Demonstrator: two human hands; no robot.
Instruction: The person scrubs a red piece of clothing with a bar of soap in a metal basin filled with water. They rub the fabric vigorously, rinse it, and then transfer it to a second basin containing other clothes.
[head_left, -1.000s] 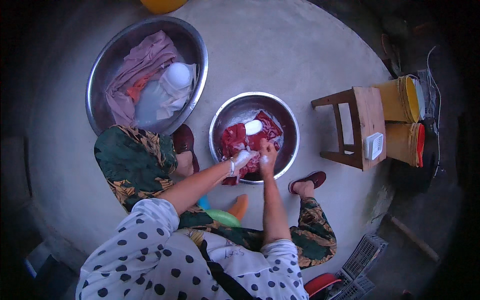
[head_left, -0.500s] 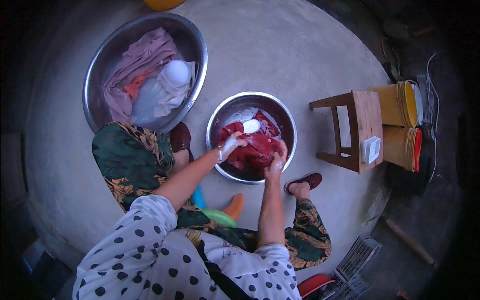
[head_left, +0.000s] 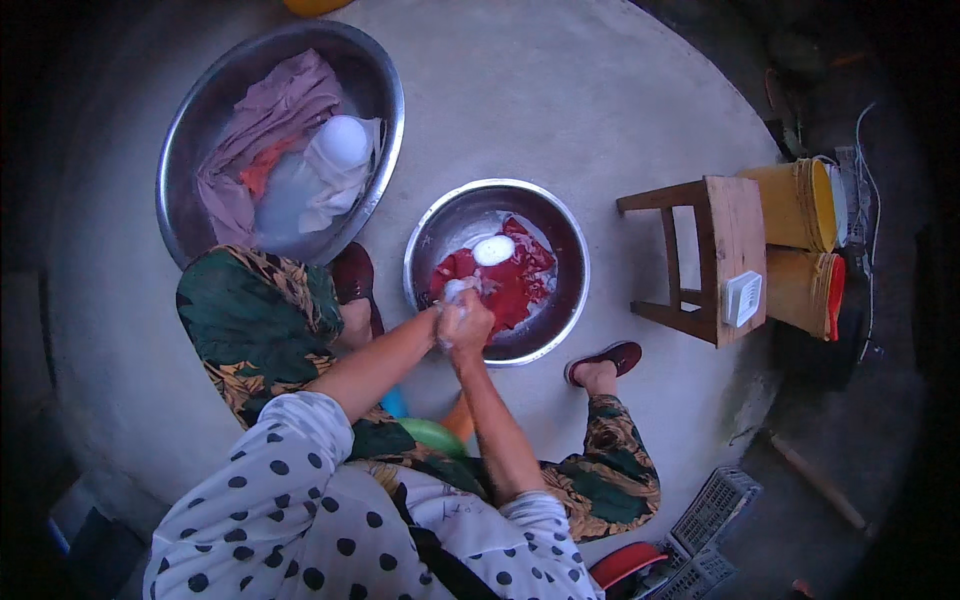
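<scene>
Left hand (head_left: 455,292) and right hand (head_left: 468,324) are meeting over red cloth (head_left: 514,287), grip not showing; probably scrubbing, next move likely needing a fresh fold.

Polka-dot shirt (head_left: 310,510): a short row of thin, dark, letter-like marks (head_left: 462,508) on its plain white front, small and blurred.
Black strap (head_left: 445,565): runs just beside these marks, to their left.
Readable words or numbers: none can be made out.
</scene>
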